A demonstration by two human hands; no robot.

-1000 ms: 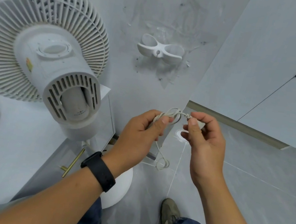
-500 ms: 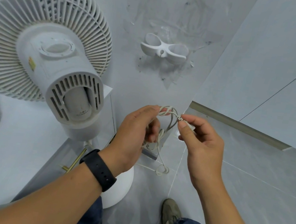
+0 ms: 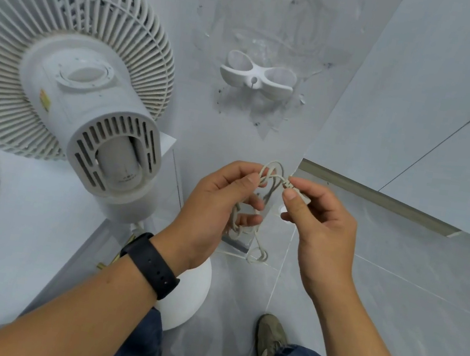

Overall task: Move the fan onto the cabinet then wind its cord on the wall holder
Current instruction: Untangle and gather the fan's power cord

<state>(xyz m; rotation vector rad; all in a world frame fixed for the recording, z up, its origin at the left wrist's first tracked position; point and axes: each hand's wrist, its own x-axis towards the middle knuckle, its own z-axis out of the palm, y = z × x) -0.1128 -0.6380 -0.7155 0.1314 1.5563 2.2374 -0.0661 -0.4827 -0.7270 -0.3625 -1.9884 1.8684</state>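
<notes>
Untangling: my left hand grips the bunched cord; my right hand pinches its plug end.
Advice: I'd free loops before reaching up to the holder.
Fan: left of my hands.

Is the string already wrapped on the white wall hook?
No, the wall holder is bare; the cord is in both hands.

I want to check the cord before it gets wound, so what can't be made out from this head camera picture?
- Plug: mostly covered by the right hand pinching it; prongs unseen.
- Cord loops: partly hidden inside the left hand, so knots versus loose coils is unclear.
- Cord's exit from the fan: hidden behind the left wrist.
- Fan grille: cut off by the left and top edges.
- Wall holder: empty; its mounting is too small to judge.
</notes>
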